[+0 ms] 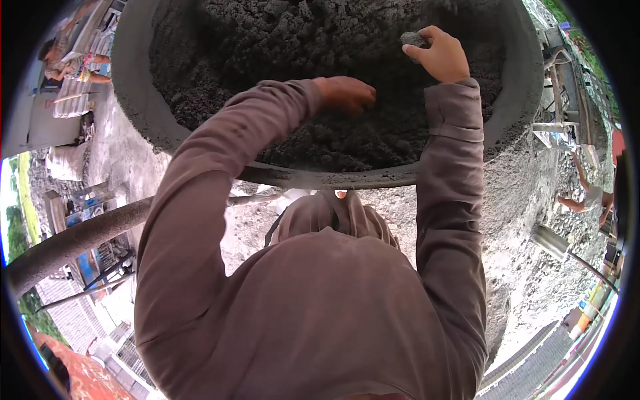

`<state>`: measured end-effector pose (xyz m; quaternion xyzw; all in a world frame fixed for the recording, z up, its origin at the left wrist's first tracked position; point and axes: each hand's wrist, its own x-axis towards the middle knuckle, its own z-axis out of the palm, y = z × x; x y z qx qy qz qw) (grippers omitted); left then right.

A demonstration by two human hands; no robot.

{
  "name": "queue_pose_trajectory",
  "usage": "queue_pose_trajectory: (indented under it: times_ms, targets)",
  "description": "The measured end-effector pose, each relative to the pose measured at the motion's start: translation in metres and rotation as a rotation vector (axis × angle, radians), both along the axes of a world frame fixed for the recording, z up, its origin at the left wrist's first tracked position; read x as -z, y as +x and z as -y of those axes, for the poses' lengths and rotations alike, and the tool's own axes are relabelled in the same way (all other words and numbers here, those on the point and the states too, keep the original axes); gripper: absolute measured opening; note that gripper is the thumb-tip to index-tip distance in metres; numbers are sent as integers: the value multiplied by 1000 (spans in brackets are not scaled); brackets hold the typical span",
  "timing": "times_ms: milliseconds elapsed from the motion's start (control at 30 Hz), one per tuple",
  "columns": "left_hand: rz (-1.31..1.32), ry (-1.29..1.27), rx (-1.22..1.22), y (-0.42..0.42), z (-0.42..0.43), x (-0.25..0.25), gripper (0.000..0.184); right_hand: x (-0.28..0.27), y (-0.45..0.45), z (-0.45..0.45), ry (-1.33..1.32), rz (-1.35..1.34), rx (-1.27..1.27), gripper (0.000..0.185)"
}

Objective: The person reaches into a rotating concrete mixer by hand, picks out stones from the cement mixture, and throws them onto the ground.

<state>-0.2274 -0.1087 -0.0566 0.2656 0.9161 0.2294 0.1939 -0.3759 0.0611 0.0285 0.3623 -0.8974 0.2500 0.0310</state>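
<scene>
A large round basin [130, 73] with a grey, crusted rim stands in front of me. Dark, crumbly grey material [287, 47], like wet mortar or mud, covers its inside. My right hand [443, 57] is over the right part of the basin, thumb and fingers pinching a rough grey lump [415, 40]. Lower and nearer the middle, my left hand [349, 95] hangs above the material with its fingers curled downward. Shadow and the back of the hand hide whatever those fingers may hold. Both forearms reach across the near rim.
A thick curved bar [83, 237] runs from the lower left toward the basin. People are at the far left [73, 67] and far right [590, 193]. A long-handled tool [552, 241] is at right. Pale rough ground [527, 287] surrounds the basin.
</scene>
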Motion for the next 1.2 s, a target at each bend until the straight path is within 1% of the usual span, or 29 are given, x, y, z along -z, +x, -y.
queue_pose_trajectory:
  times_ms: [67,133,167,233,267,333,367,433,467,533,567,633,667,700,733,767,800,833,933,967,1000,1067,1133,1200]
  targets:
    - [-79,-96,5,-32,-37,34,39,2,4,4,42,-12,-40,53]
    - [-271,-309,-133,-60,-63,81,38,3,5,3,54,-14,-25,52]
    - [-277,-324,-130,-71,-73,88,38,1,8,3,73,26,18,52]
    - [-131,-564,-281,-82,-87,93,39,2,8,4,97,69,64,52]
    - [-126,-585,-280,-86,-93,85,39,3,3,4,78,77,61,52]
    - [97,-722,-100,-91,-102,71,42,6,-1,1,69,155,46,53]
    - [107,-735,-90,-90,-98,69,42,7,-1,1,64,123,54,53]
    - [279,-437,-378,-90,-89,65,39,8,2,2,72,110,50,52]
    - [278,-440,-375,-90,-78,72,39,6,3,2,89,87,39,52]
    - [503,112,-294,-85,-48,85,37,3,3,5,58,54,28,51]
    - [510,107,-289,-73,-45,73,37,4,5,7,33,24,11,51]
    - [889,492,-561,-56,-47,49,38,4,6,17,31,55,4,52]
    - [888,495,-546,-59,-49,66,38,3,5,17,38,77,-5,52]
    - [847,416,-440,-61,-47,90,42,4,7,19,50,87,-2,52]
    - [803,336,-335,-60,-49,89,48,6,9,19,54,82,4,52]
    - [797,338,-326,-61,-50,88,48,6,11,19,63,74,-9,50]
    - [679,260,-365,-59,-49,85,41,6,11,18,71,63,-18,49]
    - [562,184,-399,-54,-49,70,36,5,12,18,78,80,-17,49]
    - [576,205,-423,-34,-36,1,39,0,18,17,69,98,-26,51]
    - [510,302,-379,-24,-20,-3,37,3,22,16,-10,100,-27,53]
    - [440,396,-333,-15,-2,-8,35,5,25,14,-87,129,-82,53]
    - [333,371,-338,23,11,-73,35,-13,54,8,-162,213,-169,51]
    - [295,355,-315,68,29,-78,33,-20,91,-5,-175,409,-236,49]
    - [729,413,-292,122,27,-77,30,-11,125,-24,48,482,-426,48]
